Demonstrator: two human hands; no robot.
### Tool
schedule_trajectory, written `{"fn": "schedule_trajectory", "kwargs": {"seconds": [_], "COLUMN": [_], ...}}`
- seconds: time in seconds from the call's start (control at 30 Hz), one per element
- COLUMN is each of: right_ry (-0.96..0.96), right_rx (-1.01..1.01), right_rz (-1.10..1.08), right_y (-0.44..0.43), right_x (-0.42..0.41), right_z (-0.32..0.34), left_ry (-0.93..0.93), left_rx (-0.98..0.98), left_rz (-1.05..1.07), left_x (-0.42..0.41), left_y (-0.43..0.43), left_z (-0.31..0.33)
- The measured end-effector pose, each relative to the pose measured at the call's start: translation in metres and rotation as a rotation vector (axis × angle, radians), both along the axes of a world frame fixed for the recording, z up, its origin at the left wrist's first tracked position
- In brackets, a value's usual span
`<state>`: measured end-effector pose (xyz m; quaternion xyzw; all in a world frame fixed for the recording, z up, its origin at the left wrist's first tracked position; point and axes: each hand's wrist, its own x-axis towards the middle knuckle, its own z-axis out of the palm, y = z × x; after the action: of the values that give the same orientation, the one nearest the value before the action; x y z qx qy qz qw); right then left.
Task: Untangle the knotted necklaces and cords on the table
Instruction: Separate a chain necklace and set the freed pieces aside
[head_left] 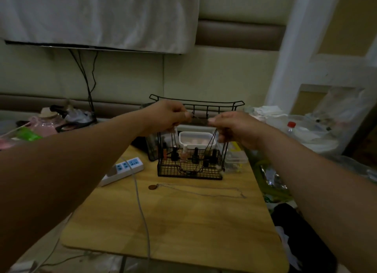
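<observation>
Head view, both forearms raised over a wooden worktop point(183, 221) that lies below the grips and extends toward the viewer. A black wire rack point(173, 171) stands on the worktop directly beneath and behind the two grips; its lower basket holds several nail polish bottles point(184, 152), and a white plastic box point(195, 139) sits just behind them. A white power strip point(124, 167) lies below and to the left of the left grip, with a white cable point(140, 207) running from that area toward the near worktop edge.

The left grip point(167, 115) and the right grip point(234, 128) are level with each other and close together, in front of the rack's upper rail. Each is closed, fingers curled and thumb pressed forward, pinching a dark cord point(200, 120). A short span of the cord is stretched straight between the two thumbs. From under each grip further strands of the same cord hang down in front of the rack and meet in a loop low against its front wall; whether the loop touches the worktop cannot be told.

A thin chain necklace point(204, 193) lies loose on the worktop well below both grips, nearer the viewer than the rack. Its round brown pendant point(153, 187) rests at the chain's left end, below the left grip.
</observation>
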<state>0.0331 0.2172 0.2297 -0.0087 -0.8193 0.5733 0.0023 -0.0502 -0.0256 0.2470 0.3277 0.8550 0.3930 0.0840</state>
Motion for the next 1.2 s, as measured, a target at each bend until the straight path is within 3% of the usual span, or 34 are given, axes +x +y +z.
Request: {"fn": "schedule_trajectory", "kwargs": {"seconds": [0.13,0.3,0.53,0.87,1.2], "right_ry": [0.015,0.083,0.144,0.28,0.308], "right_rx": [0.126,0.17,0.175,0.16,0.318], "right_rz": [0.084,-0.036,-0.136,-0.374,-0.437], "right_y": [-0.019,-0.006,0.007,0.019,0.019], "right_x": [-0.011,-0.022,-0.03,-0.042,-0.054], "right_z": [0.016,0.013,0.001,-0.007,-0.027], "left_ry": [0.033,0.028,0.029,0.196,0.361], "left_rx": [-0.052,-0.109,-0.043,0.12,0.081], "left_rz": [-0.042,0.025,0.119,0.249,0.331], "left_x": [-0.004,-0.022,-0.04,-0.056,-0.071], "left_y": [0.014,-0.003,-0.025,-0.017,-0.011], "left_z": [0.007,0.006,-0.004,-0.017,-0.042]}}
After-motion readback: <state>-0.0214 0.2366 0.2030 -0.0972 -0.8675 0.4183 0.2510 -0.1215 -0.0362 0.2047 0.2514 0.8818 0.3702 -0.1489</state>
